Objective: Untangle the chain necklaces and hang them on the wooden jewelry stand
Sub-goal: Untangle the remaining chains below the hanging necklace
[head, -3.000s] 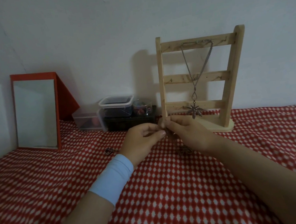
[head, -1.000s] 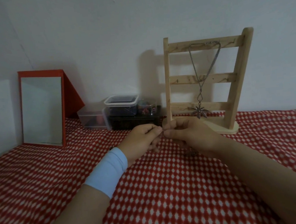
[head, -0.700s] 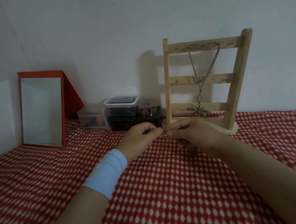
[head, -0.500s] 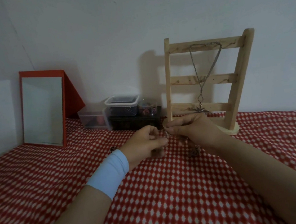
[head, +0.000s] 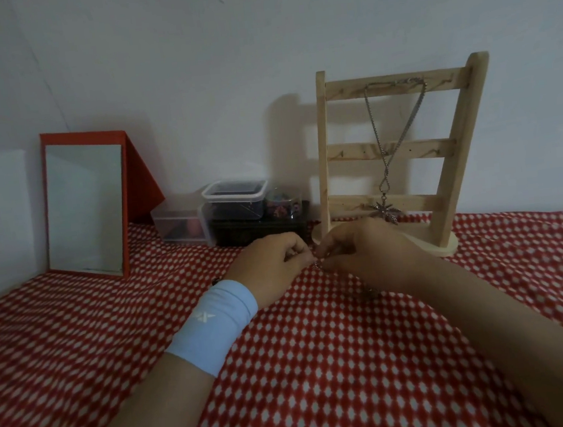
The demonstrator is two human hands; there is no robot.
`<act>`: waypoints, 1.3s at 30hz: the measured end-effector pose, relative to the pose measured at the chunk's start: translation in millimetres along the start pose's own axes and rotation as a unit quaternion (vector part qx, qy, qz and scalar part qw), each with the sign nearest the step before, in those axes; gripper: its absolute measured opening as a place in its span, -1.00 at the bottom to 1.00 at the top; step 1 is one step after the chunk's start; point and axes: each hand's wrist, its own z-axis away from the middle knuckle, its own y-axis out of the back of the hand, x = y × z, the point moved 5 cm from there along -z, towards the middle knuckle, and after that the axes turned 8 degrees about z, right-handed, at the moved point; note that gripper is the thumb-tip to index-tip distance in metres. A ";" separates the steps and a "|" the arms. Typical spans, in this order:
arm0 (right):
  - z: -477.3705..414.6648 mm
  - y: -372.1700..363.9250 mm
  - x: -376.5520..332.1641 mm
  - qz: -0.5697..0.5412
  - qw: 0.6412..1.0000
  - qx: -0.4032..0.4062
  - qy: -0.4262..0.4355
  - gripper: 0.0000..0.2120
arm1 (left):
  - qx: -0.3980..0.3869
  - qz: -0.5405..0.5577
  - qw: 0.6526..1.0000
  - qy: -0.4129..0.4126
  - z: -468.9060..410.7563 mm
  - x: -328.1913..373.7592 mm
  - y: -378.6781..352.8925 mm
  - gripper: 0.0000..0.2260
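Observation:
The wooden jewelry stand [head: 447, 159] leans upright at the back right on a round base. One silver chain necklace [head: 380, 135] with a leaf pendant hangs from its top rail. Just in front of the stand's base, my left hand [head: 271, 266] and my right hand [head: 370, 256] meet fingertip to fingertip and pinch a thin chain necklace [head: 316, 264], of which only a small bit shows between them. Another piece of that chain [head: 370, 293] peeks out on the cloth under my right wrist. A pale blue wristband sits on my left wrist.
A red-and-white patterned cloth [head: 322, 364] covers the table. A red-framed standing mirror [head: 86, 204] is at the back left. Clear plastic boxes [head: 234, 200] and a dark box stand against the wall, left of the stand. A small dark item [head: 216, 281] lies near my left wrist.
Both hands stay together in front of the stand's base, working the chain; they have dipped slightly lower toward the cloth. The hung necklace has not moved.

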 end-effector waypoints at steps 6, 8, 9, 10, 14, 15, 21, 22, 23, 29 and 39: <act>-1.5 4.4 2.1 -0.007 1.000 0.024 0.003 -0.86 | -0.046 -0.053 0.997 0.009 -1.8 -5.6 -8.3 -0.83; -1.3 2.5 5.1 -0.074 0.997 -0.005 -0.019 -0.88 | -0.053 -0.043 0.998 0.011 -1.3 -4.4 -8.5 -0.84; -1.0 0.2 6.3 -0.136 0.990 -0.023 -0.036 -0.88 | -0.052 -0.004 0.999 0.014 -0.9 -2.7 -8.6 -0.84; 0.0 -1.9 7.2 -0.195 0.979 -0.039 -0.050 -0.87 | -0.051 0.060 0.997 0.018 -0.8 -1.0 -9.5 -0.83; 2.7 -4.5 9.4 -0.330 0.939 -0.047 -0.089 -0.83 | -0.020 0.251 0.967 0.035 0.9 5.1 -12.7 -0.92; 3.3 -4.0 8.7 -0.341 0.935 -0.043 -0.091 -0.84 | -0.010 0.259 0.965 0.042 1.0 4.4 -13.5 -0.92; 2.9 -0.3 9.1 -0.375 0.923 -0.020 -0.085 -0.68 | 0.003 0.269 0.960 0.081 -1.7 0.9 -11.1 -0.90; 2.8 -0.9 9.9 -0.377 0.922 -0.018 -0.087 -0.65 | 0.010 0.265 0.961 0.076 -1.9 1.3 -9.4 -0.90; 3.0 -1.5 9.5 -0.381 0.921 -0.018 -0.085 -0.62 | 0.016 0.262 0.963 0.066 -1.7 1.5 -8.4 -0.91; 2.0 -3.9 5.1 -0.372 0.924 0.015 -0.080 -0.63 | 0.033 0.180 0.983 0.009 -0.8 -2.8 -5.5 -0.93; -0.8 -5.2 -12.5 0.052 0.996 0.059 0.038 -0.80 | 0.009 0.045 0.997 0.055 3.6 1.0 -19.6 -0.91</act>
